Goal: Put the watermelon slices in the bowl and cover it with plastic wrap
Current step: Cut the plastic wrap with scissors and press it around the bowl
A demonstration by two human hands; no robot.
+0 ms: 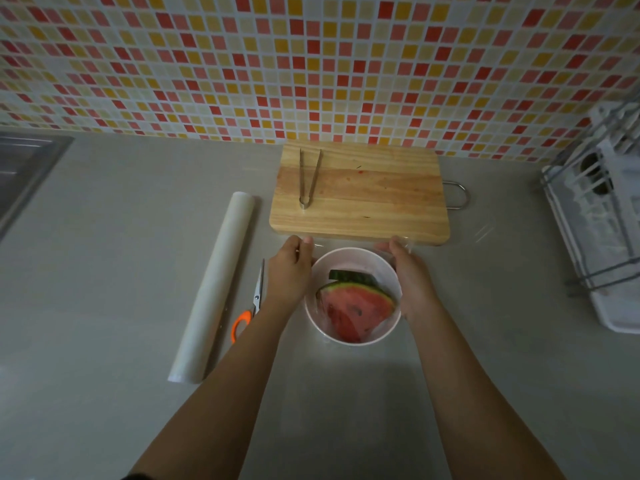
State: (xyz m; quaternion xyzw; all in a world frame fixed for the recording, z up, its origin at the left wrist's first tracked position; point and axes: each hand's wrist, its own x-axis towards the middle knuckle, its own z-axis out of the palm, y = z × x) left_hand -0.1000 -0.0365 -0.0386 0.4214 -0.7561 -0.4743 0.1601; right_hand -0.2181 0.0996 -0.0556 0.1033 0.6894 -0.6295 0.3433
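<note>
A gray kitchen counter point(121, 237) below a wall of red, yellow and cream tiles point(311, 64). At the far left edge is the corner of a steel sink point(24, 168). Right of it a roll of plastic wrap point(218, 282) lies flat on the counter, running near to far. Just beside the roll are scissors point(254, 299) with an orange handle, blades pointing far, partly hidden by the left forearm.

The left hand point(289, 271) reaches to the far-left side of a white bowl point(349, 253), fingers curled together at its rim. They seem to pinch a clear sheet of wrap point(403, 241), though the film is too faint there to be sure.

The bowl sits near the middle of the counter, between the two hands. In it lies a red watermelon slice point(353, 311), rind toward the far side, with a second slice's dark rind point(351, 276) showing behind it.

The right hand point(414, 275) is at the bowl's far-right side, fingers closed on the crinkled edge of the sheet.

Beyond the bowl lies a wooden cutting board point(374, 199) with metal tongs point(308, 178) on its left part and a metal loop handle point(459, 195) at its right end. A white dish rack point(602, 209) stands at the far right.
</note>
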